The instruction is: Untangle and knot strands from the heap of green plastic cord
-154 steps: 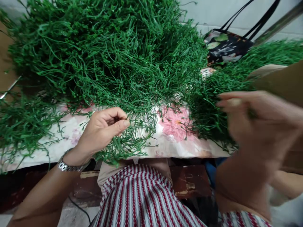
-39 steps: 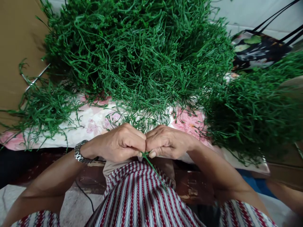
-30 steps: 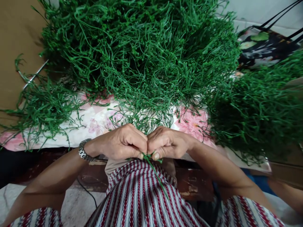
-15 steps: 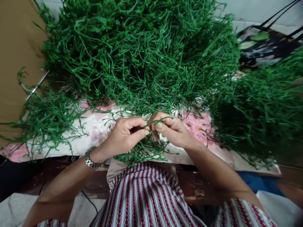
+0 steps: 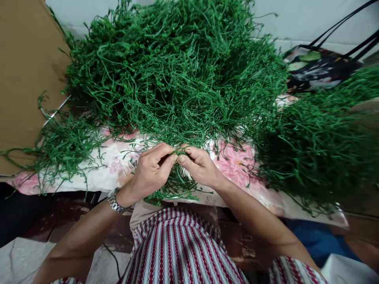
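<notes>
Holding a slender green stem [image 5: 181, 148] at the centre of the dial, over the near part of the flower-covered tabletop [image 5: 111, 157], with left hand [image 5: 154, 169] and right hand [image 5: 200, 167] nearly tip to tip. Pinching it from both sides, with each grip closed between thumb and fingers. Wearing a metal watch [image 5: 115, 202] at 8 o'clock, and striped clothing [image 5: 180, 246] at 6. Hovering near a small loose bunch [image 5: 173, 194] of green stems, also at 6. Facing a tall tangled heap [image 5: 177, 75] at 12, with a smaller pile [image 5: 69, 144] at 9 and a larger, partly blurred pile [image 5: 314, 154] at 3. Bordered at 10 by brown cardboard [image 5: 23, 79], at 2 by a dark floral bag [image 5: 322, 69] with black straps.
</notes>
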Available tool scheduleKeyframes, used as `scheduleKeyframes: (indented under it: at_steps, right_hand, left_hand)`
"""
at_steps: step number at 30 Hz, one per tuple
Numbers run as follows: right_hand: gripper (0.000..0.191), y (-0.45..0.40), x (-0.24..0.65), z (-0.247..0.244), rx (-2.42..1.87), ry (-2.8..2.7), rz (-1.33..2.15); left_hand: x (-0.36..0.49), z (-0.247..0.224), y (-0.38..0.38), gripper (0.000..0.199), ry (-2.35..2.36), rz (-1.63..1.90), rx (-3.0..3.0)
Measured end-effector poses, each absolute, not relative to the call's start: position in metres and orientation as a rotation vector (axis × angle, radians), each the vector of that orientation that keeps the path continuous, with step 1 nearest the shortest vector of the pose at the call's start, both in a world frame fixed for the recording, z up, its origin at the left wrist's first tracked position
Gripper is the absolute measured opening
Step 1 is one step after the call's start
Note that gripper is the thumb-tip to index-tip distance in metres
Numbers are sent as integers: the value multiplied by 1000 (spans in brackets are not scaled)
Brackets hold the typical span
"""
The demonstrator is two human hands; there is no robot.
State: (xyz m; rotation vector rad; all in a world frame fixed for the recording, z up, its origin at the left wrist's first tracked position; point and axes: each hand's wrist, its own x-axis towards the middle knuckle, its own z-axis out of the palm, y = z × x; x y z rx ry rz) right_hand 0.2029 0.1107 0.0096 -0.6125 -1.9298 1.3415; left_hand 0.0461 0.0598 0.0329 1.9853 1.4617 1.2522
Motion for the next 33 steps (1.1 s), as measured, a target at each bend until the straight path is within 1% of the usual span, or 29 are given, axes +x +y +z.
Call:
scheduleKeyframes:
  at_steps: [10,14,19,20,23,27,29,33]
  right_hand:
    - [16,117,211,19,-549,-2227,803]
    - [17,118,217,22,-404,-2392,679]
    - [13,120,227,28,-260,-2655,661]
    - [14,120,228,29,-251,-2683,669]
    - [19,118,229,31,-255,-2734,669]
    - [14,116,232,34,-294,-2825,638]
    - [14,118,237,38,-329,-2802,635]
    - [16,125,246,43,-439,-2497,663]
  left_hand:
    - [43,38,62,9,1531,990,2145]
    - [41,37,61,15,1339,894,2265]
    - [36,38,61,20,1130,672,2449]
    - [35,39,61,20,1102,636,2464]
    - [34,39,61,21,1027,587,2476]
    - [29,41,60,22,957,526,2472]
    - [24,44,60,22,964,570,2389]
    - [18,50,66,11,1177,904,1910]
